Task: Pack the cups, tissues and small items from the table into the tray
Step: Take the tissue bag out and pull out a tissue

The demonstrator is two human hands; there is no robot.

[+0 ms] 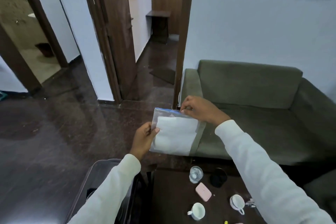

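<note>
I hold a clear zip bag (pixel 175 132) of white tissues up in front of me, above the floor and the sofa's edge. My left hand (pixel 143 138) grips its left side. My right hand (pixel 198 109) pinches the blue zip strip at the top right corner. Below, on the dark table (pixel 172 196), stand two white cups (pixel 197 211) (pixel 237 203), the second lying tilted. A pink case (pixel 203 191), a clear water bottle (pixel 196 173) and a black round object (pixel 218 177) lie near them. A dark tray or case (pixel 101 171) sits left of the table, partly hidden by my left sleeve.
A green sofa (pixel 254 114) fills the right side behind the table. Dark polished floor (pixel 54 142) spreads to the left. Brown door frames and an open doorway (pixel 158 42) stand ahead. A small yellow item (pixel 226 222) and white cable bits (pixel 251 202) lie on the table.
</note>
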